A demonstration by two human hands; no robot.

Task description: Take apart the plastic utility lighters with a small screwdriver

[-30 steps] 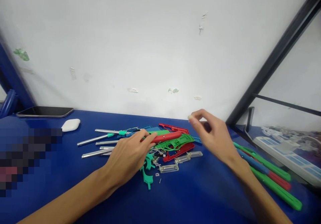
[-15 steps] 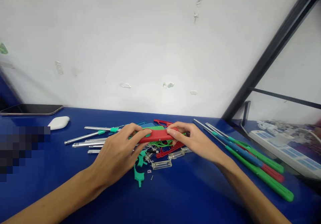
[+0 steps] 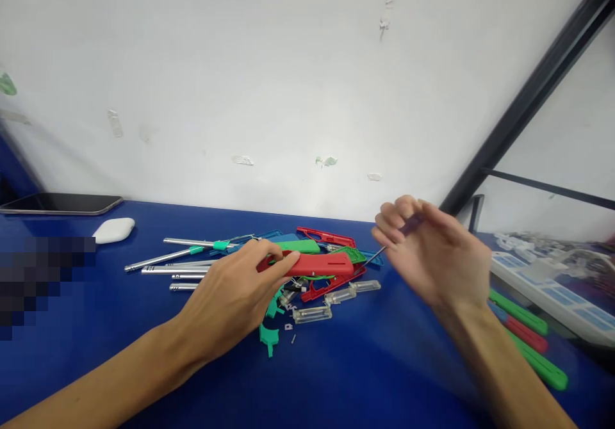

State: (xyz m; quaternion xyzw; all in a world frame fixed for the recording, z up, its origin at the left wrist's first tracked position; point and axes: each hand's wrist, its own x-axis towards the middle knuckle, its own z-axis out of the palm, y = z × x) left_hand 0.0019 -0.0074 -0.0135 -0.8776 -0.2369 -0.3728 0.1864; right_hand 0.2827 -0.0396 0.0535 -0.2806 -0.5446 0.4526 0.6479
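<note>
A white wall [image 3: 269, 64], flecked with pale scraps [image 3: 243, 160] and a green patch [image 3: 7, 84], rises along the far edge of the blue tabletop [image 3: 365, 378]. Near the far right corner slants a dark post [image 3: 528, 96], joined by a thin crossbar [image 3: 552, 191]; a blue post [image 3: 19, 171] slants at the far left corner.

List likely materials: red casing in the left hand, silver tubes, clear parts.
Red casing: probably moulded plastic, satin finish; even red colour with soft highlights.
Silver tubes: likely metal, polished; bright streaks run along them, though plated plastic can't be ruled out.
Clear parts: seemingly transparent plastic, glossy; see-through walls with a faint yellowish tint. Glass is less likely but possible.
</note>
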